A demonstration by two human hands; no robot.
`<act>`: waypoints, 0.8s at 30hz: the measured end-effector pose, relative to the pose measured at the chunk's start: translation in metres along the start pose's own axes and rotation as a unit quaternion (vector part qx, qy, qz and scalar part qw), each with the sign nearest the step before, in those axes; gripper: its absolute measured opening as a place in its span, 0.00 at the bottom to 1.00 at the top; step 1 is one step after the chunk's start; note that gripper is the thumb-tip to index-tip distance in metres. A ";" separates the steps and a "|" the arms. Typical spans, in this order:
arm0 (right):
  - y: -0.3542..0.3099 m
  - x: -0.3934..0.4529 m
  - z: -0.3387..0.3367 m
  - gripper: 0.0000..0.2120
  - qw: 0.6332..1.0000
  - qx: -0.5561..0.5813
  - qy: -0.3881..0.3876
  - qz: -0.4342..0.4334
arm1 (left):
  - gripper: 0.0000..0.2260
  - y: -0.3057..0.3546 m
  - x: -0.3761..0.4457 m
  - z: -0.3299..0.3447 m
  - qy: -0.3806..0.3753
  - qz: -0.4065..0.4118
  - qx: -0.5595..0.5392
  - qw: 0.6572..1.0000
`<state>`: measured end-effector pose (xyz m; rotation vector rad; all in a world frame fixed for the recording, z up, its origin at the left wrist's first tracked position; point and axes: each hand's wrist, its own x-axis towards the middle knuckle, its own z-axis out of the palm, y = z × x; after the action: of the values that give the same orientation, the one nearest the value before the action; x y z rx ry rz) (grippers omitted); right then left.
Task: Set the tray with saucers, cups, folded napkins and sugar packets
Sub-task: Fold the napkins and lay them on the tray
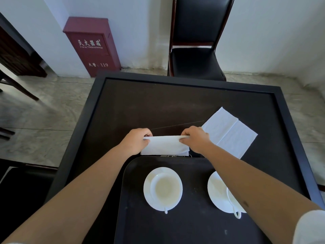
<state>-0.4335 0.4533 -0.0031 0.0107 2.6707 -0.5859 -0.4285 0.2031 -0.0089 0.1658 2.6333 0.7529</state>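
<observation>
A dark tray [140, 226] lies at the table's near edge. On it stand two white saucers, each with a white cup: the left cup [164, 188] on its saucer [149, 198], and the right cup [217, 187] partly hidden by my right forearm. Just beyond the tray, my left hand [136, 140] and my right hand [194, 138] pinch the two ends of a white napkin [165, 146] along its folded top edge. A second white napkin [230, 132] lies spread out on the table to the right. Small items under the held napkin are mostly hidden.
The dark table [175, 103] has a raised black rim. A black chair [197, 50] stands behind it against the white wall. A red fire extinguisher box [93, 46] stands on the floor at the back left. Dark furniture sits at the far left.
</observation>
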 end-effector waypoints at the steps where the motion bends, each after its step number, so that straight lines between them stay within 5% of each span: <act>1: 0.000 -0.004 -0.002 0.07 1.000 0.016 0.004 0.002 | 0.06 0.001 -0.004 -0.003 -0.003 0.003 0.003 1.000; 10: 0.003 -0.072 -0.048 0.06 0.953 0.302 0.016 -0.007 | 0.04 0.037 -0.065 -0.039 0.039 0.002 -0.136 0.990; 16: 0.003 -0.136 -0.070 0.02 0.881 0.473 0.022 -0.002 | 0.04 0.070 -0.128 -0.049 0.071 0.008 -0.291 0.954; 24: 0.013 -0.226 -0.048 0.06 0.818 0.575 -0.005 0.023 | 0.05 0.093 -0.217 -0.028 0.045 -0.044 -0.418 0.906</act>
<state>-0.2434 0.5018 0.1199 0.3986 1.8722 -2.0346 -0.2411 0.2211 0.1363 -0.2333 2.1316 1.7910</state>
